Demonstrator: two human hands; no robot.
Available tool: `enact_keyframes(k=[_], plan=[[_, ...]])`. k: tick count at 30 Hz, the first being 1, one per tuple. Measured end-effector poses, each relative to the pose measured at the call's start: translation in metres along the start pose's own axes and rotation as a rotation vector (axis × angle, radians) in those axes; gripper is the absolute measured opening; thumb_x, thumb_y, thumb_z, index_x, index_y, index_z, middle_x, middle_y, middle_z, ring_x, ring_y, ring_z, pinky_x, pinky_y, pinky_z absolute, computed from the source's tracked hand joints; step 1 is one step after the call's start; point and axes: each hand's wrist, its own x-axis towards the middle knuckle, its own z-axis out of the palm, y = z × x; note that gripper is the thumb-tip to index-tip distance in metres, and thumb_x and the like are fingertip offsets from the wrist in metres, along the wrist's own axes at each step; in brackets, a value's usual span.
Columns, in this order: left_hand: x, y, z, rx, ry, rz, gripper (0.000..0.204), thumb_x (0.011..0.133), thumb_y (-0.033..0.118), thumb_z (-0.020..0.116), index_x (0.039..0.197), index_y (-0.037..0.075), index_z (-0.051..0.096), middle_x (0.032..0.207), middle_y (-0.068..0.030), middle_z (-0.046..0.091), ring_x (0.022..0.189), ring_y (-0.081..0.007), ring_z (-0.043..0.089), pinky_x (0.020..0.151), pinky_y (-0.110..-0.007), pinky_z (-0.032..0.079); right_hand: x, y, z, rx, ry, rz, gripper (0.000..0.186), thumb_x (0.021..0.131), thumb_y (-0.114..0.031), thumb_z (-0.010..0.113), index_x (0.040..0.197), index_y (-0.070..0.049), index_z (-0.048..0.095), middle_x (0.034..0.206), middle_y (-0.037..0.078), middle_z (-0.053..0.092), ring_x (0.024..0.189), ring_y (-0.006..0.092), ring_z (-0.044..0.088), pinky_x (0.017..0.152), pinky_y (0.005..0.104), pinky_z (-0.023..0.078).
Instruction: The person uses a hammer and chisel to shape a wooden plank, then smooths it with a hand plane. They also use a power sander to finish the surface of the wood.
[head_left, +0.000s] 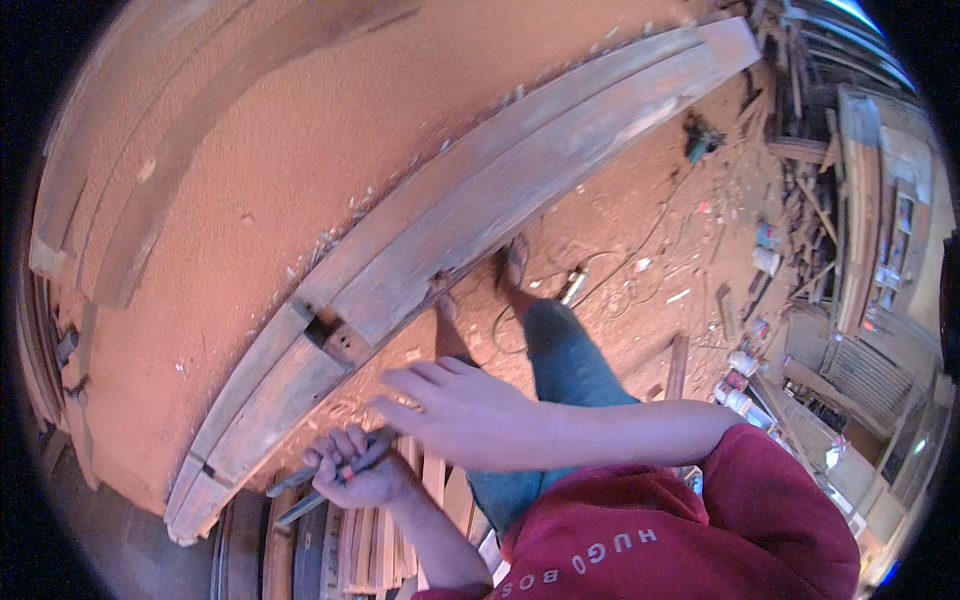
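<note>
As left grip clasps slim tools | rough, notched timber alongside

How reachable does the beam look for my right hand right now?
Likely yes: your right hand looks open and empty, its fingers point toward the beam, and nothing visible stands between them.
</note>
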Motion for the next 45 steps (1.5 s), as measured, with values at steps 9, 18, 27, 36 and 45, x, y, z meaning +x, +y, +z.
enact_keyframes(k=[9,18,27,36,45], plan=[[-0.065,-0.012,-0.027,0.281,0.188,-0.341,0.014,0.081,0.013,0.053,0.080,0.012,0.039,0.064,0.0014,0.043,0.049,-0.0091,0.036,0.044,-0.025,0.030,-0.093,0.032,0.042,0.076,-0.132,-0.006,0.013,0.083,-0.013,0.057,0.087,-0.001,0.062,0.079,0.017,0.064,0.078,0.0346,0.067,0.068,0.0449,0.053],[-0.110,-0.077,0.030,0.745,-0.221,-0.283,0.078,0.072,0.007,0.050,0.147,0.009,0.031,0.112,-0.0121,0.050,0.090,-0.0204,0.056,0.084,-0.035,0.051,-0.134,0.129,-0.158,0.028,0.154,0.087,0.019,0.083,-0.018,0.063,0.092,-0.003,0.071,0.080,0.016,0.068,0.075,0.0298,0.069,0.069,0.0430,0.056],[-0.150,-0.252,0.170,0.816,-0.766,0.130,0.072,0.065,0.013,0.067,0.127,0.012,0.031,0.095,-0.0062,0.041,0.082,-0.0178,0.043,0.075,-0.033,0.041,-0.210,0.152,-0.290,0.384,0.641,-0.265,0.062,0.083,-0.036,0.076,0.131,-0.004,0.053,0.119,0.014,0.060,0.106,0.0331,0.060,0.088,0.0420,0.050],[-0.202,-0.448,0.301,0.692,-0.855,0.720,0.061,0.072,0.016,0.077,0.116,0.015,0.036,0.090,-0.0074,0.044,0.076,-0.0190,0.043,0.071,-0.034,0.038,-0.233,0.238,-0.332,0.408,0.689,-0.365,0.058,0.086,-0.028,0.071,0.134,0.000,0.052,0.074,0.002,0.054,0.063,0.0159,0.058,0.064,0.0274,0.050],[-0.205,-0.477,0.330,0.823,-0.875,0.819,0.058,0.073,0.023,0.081,0.109,0.015,0.035,0.081,-0.0016,0.038,0.059,-0.0116,0.037,0.056,-0.029,0.030,-0.232,0.281,-0.359,0.633,0.726,-0.427,0.050,0.083,-0.024,0.072,0.124,0.002,0.058,0.068,0.001,0.049,0.055,0.0128,0.053,0.049,0.0267,0.044]])
